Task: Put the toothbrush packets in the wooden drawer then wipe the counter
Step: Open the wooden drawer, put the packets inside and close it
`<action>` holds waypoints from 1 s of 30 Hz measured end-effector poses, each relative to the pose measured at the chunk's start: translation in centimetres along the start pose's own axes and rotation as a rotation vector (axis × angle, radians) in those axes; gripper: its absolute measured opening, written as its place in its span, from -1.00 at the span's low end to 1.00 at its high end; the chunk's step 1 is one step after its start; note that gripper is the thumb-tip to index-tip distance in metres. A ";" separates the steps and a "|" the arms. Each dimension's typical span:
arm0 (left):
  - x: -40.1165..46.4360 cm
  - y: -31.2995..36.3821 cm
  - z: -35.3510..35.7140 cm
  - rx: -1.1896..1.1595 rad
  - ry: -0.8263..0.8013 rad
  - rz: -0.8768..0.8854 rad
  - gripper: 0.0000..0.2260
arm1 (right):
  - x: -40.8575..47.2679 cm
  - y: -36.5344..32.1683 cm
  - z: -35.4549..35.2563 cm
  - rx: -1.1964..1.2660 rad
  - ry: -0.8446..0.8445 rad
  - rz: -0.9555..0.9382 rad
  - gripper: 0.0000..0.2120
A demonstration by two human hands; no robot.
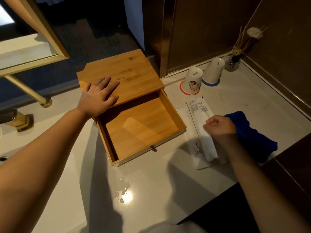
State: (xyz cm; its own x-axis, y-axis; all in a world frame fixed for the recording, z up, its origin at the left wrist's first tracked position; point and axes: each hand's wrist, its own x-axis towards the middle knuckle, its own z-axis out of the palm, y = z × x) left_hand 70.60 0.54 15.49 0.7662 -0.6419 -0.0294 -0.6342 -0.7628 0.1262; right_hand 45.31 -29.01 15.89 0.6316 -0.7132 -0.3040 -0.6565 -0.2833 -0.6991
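A wooden box (127, 71) stands on the pale counter (151, 185), its drawer (139, 126) pulled out and bare inside. My left hand (99, 96) lies flat on the box lid, fingers spread. To the right of the drawer lie white toothbrush packets (200, 113), at least two, overlapping lengthwise. My right hand (218, 126) is closed over the middle of the upper packet, which rests on the counter. A blue cloth (252, 135) lies crumpled just right of that hand. A small water puddle (122, 190) glistens on the counter in front of the drawer.
Two upturned white cups (193, 81) (213, 70) stand behind the packets, a reed diffuser (234, 63) in the back corner. A gold tap (18, 118) and a sink edge are at the left. Dark wall panels close the right side; a mirror frame (42, 34) hangs at upper left.
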 end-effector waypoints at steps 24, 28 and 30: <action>-0.1 0.3 -0.3 -0.038 0.020 -0.008 -0.46 | -0.4 -8.9 10.1 -0.617 -0.298 -1.342 -0.83; -0.1 0.2 0.0 -0.034 0.035 -0.016 -0.48 | -0.8 -8.2 10.8 -0.762 -0.402 -1.189 -0.81; -0.1 0.1 0.0 -0.033 0.036 -0.018 -0.49 | -1.2 -8.7 10.7 -0.785 -0.485 -1.036 -0.74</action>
State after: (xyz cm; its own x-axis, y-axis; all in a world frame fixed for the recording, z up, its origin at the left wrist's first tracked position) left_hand 70.51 0.53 15.45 0.7810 -0.6246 0.0038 -0.6171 -0.7707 0.1585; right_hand 54.67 -18.84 15.39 0.9407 0.2870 -0.1811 0.2387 -0.9389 -0.2481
